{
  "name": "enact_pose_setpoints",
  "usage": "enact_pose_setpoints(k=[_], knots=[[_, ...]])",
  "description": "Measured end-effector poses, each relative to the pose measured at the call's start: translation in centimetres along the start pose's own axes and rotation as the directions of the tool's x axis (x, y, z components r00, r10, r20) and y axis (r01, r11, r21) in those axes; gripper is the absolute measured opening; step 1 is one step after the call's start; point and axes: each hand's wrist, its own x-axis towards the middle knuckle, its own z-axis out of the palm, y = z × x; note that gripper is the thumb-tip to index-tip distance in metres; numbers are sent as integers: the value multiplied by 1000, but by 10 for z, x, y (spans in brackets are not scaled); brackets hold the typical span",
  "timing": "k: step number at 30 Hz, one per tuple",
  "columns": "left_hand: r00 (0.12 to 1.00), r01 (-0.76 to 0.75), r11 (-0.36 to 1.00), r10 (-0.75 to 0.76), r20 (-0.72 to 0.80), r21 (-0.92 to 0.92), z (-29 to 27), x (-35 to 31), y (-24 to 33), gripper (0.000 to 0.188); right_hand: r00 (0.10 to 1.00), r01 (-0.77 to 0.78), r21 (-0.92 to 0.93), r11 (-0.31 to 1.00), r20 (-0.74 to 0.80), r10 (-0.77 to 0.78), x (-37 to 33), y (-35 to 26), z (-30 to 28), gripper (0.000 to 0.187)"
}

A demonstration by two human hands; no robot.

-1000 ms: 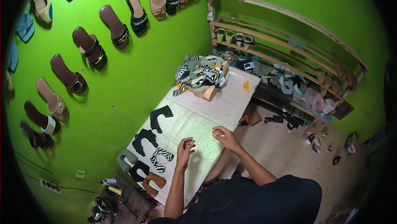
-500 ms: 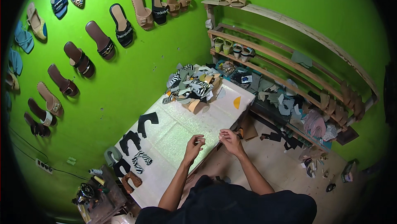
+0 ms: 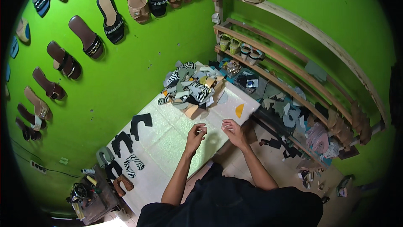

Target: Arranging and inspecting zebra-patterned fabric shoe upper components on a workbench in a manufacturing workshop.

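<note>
My left hand hovers over the near part of the white-covered table, its fingers loosely bent and apart. Level with it, my right hand is held over the table's right edge, fingers half curled, nothing visible in them. A gap separates the two hands. Beyond them lies a big heap of cut scraps in grey, black, tan and zebra print. A yellow half-round piece rests near the right corner. Along the left side lie curved cut pieces, among them a black one, a zebra-print one and a brown one.
Sandals hang in rows on the green wall to the left. A wooden rack with shoes and scraps stands at the right. A sewing machine sits at lower left. Dark scraps litter the floor.
My view has shifted a little, so the wall sandals and table sit differently. Both hands have moved slightly forward over the table, still apart and loosely bent.
</note>
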Motion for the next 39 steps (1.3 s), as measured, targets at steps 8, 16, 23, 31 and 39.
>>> enact_pose_setpoints(k=[8, 16, 23, 31, 39], knots=[[997, -9, 997, 3, -73, -79, -14, 81, 20, 26, 997, 13, -86, 996, 82, -6, 94, 1, 2, 34], [989, 0, 998, -9, -149, -63, -17, 157, 23, 24, 984, -36, -118, 992, 170, 56, 178, 15, 17, 34], [927, -152, 885, 282, -246, 441, -17, 209, 9, 27, 955, 1, -127, 992, 293, 37, 236, 44, 30, 37], [904, -61, 558, 382, -190, 828, -5, 235, -1, 15, 918, 12, -145, 989, 395, 47, 286, 65, 30, 37], [868, -96, 765, 377, -323, 636, 0, 241, 50, 10, 947, 44, -83, 996, 321, -15, 305, 55, 9, 42]])
